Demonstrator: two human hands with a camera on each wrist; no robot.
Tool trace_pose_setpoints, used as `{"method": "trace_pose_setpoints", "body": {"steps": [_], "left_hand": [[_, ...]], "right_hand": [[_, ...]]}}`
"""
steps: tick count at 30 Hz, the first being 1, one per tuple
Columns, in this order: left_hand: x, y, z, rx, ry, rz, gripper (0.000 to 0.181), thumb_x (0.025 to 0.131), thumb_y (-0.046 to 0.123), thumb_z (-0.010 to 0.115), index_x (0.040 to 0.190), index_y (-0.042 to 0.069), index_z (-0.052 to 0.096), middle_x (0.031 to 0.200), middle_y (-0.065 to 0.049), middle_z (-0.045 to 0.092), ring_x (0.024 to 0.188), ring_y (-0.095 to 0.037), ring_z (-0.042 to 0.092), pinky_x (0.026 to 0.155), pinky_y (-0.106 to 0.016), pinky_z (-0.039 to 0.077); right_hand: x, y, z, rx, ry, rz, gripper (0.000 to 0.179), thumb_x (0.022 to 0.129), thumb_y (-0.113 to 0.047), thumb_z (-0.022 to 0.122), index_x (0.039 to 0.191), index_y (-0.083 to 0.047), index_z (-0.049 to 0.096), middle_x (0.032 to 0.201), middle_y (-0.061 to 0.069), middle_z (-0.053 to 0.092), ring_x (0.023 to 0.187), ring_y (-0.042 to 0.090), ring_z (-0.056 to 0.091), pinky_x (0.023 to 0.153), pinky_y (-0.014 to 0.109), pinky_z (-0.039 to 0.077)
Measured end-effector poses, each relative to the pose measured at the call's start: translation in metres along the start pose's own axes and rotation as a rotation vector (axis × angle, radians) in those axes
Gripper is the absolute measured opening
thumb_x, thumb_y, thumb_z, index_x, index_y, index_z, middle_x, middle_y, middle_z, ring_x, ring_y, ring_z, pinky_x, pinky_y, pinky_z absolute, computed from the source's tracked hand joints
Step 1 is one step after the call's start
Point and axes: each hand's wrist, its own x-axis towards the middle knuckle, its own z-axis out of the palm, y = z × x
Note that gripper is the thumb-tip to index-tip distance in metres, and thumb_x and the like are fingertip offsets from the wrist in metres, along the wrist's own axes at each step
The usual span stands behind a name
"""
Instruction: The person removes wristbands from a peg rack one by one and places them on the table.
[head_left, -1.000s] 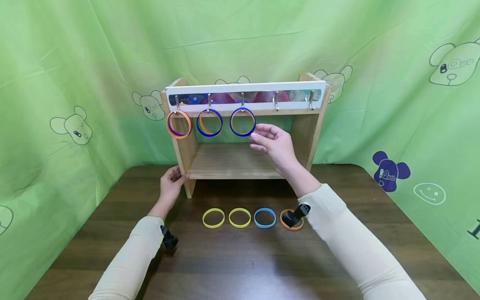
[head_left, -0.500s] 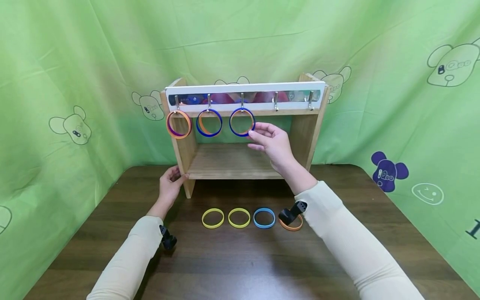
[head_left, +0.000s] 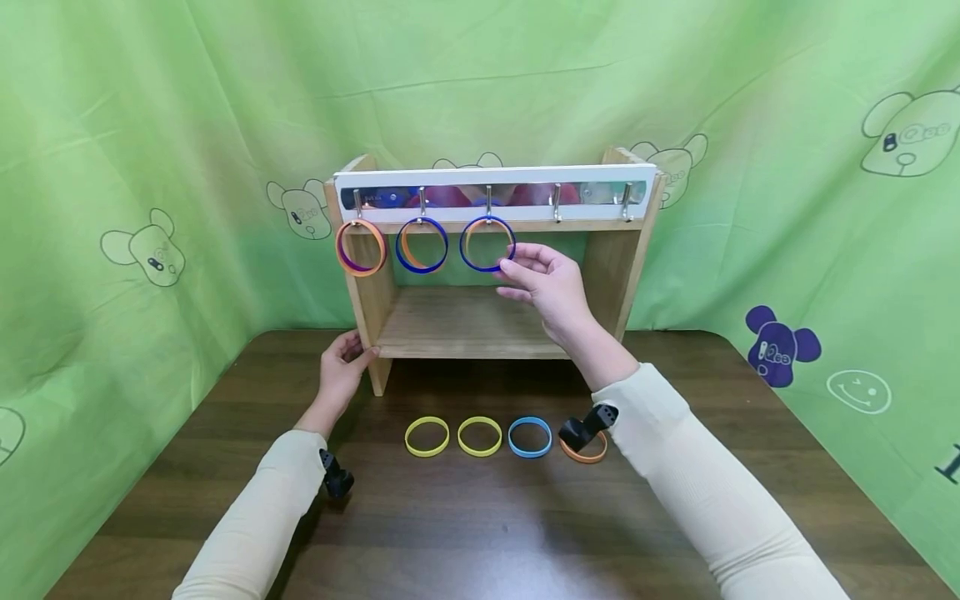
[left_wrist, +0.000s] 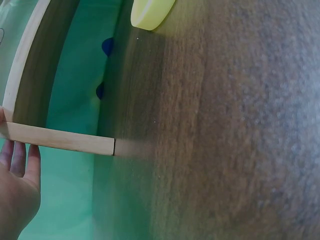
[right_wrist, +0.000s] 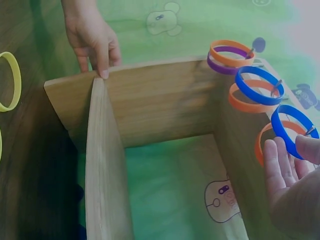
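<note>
My right hand [head_left: 551,287] pinches the lower right edge of a blue silicone wristband [head_left: 462,252] hanging on the third hook. Behind that band, on the same hook, hangs an orange wristband [right_wrist: 258,146]. In the right wrist view, the thumb and fingers of my right hand [right_wrist: 295,195] are at the near side of the blue wristband [right_wrist: 278,131]. My left hand [head_left: 341,371] grips the left side panel of a wooden shelf [head_left: 465,325] near its lower board. In the left wrist view, the fingers of my left hand [left_wrist: 20,185] lie under the side panel [left_wrist: 65,139].
The first hook carries an orange wristband [head_left: 340,254] over a purple one; the second carries a blue wristband [head_left: 399,254] over an orange one. Two right-hand hooks [head_left: 557,202] are bare. On the table lie two yellow bands [head_left: 427,454], a light blue band [head_left: 529,454] and an orange band [head_left: 585,459].
My right hand has shifted slightly left and up, its thumb now over the blue wristband's edge, and that band has turned a little. My left hand stays on the panel.
</note>
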Motion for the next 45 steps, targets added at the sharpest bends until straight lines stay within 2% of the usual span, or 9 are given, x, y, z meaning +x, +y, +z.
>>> {"method": "trace_pose_setpoints", "body": {"steps": [15,22,24,28,31,33,45], "left_hand": [[0.0,0.0,0.0,0.005,-0.008,0.001,0.037,0.088,-0.005,0.067,0.122,-0.012,0.055,0.12,-0.028,0.058,0.109,-0.027,0.054,0.079,-0.017,0.048],[-0.001,0.001,-0.003,0.007,-0.027,-0.031,0.039,0.089,-0.002,0.068,0.125,-0.01,0.054,0.123,-0.027,0.056,0.112,-0.028,0.053,0.079,-0.015,0.047],[-0.002,0.004,-0.003,0.001,-0.035,-0.042,0.04,0.089,-0.003,0.067,0.125,-0.011,0.054,0.124,-0.028,0.056,0.113,-0.029,0.052,0.078,-0.015,0.047],[-0.008,0.02,-0.002,0.004,-0.054,-0.036,0.039,0.089,-0.005,0.065,0.124,-0.015,0.052,0.124,-0.032,0.054,0.114,-0.033,0.051,0.076,-0.014,0.047],[-0.013,0.032,-0.001,0.011,-0.06,-0.027,0.038,0.089,-0.007,0.064,0.124,-0.016,0.052,0.123,-0.033,0.054,0.113,-0.034,0.051,0.076,-0.014,0.047],[-0.015,0.036,-0.001,0.008,-0.06,-0.03,0.038,0.089,-0.006,0.064,0.124,-0.016,0.052,0.124,-0.033,0.054,0.113,-0.033,0.051,0.076,-0.014,0.047],[-0.016,0.036,0.0,0.01,-0.051,-0.015,0.037,0.089,-0.007,0.064,0.122,-0.016,0.052,0.122,-0.033,0.055,0.111,-0.032,0.052,0.077,-0.015,0.047]], "right_hand": [[0.001,-0.006,0.003,0.053,0.0,-0.024,0.017,0.091,0.001,0.066,0.106,0.0,0.059,0.094,0.01,0.066,0.086,0.021,0.068,0.074,0.033,0.057],[-0.003,-0.012,0.005,0.063,-0.01,-0.042,0.017,0.09,0.002,0.066,0.106,0.001,0.059,0.093,0.01,0.066,0.086,0.022,0.068,0.074,0.034,0.057],[-0.004,-0.013,0.003,0.053,-0.011,-0.045,0.02,0.091,0.001,0.065,0.109,0.004,0.058,0.093,0.009,0.066,0.085,0.021,0.069,0.074,0.034,0.057],[-0.006,-0.014,-0.002,0.055,-0.006,-0.038,0.024,0.091,0.001,0.065,0.112,0.008,0.056,0.092,0.009,0.067,0.083,0.019,0.069,0.073,0.033,0.057],[-0.008,-0.016,-0.006,0.069,-0.005,-0.032,0.02,0.091,0.002,0.065,0.109,0.005,0.057,0.092,0.009,0.067,0.081,0.019,0.07,0.073,0.033,0.057],[-0.01,-0.017,-0.01,0.082,-0.006,-0.03,0.017,0.091,0.003,0.065,0.107,0.002,0.058,0.092,0.009,0.066,0.079,0.018,0.07,0.074,0.033,0.057],[-0.026,-0.014,-0.034,0.082,-0.028,-0.012,0.013,0.091,0.005,0.063,0.101,-0.002,0.06,0.089,0.006,0.068,0.08,0.019,0.071,0.074,0.034,0.057]]}}
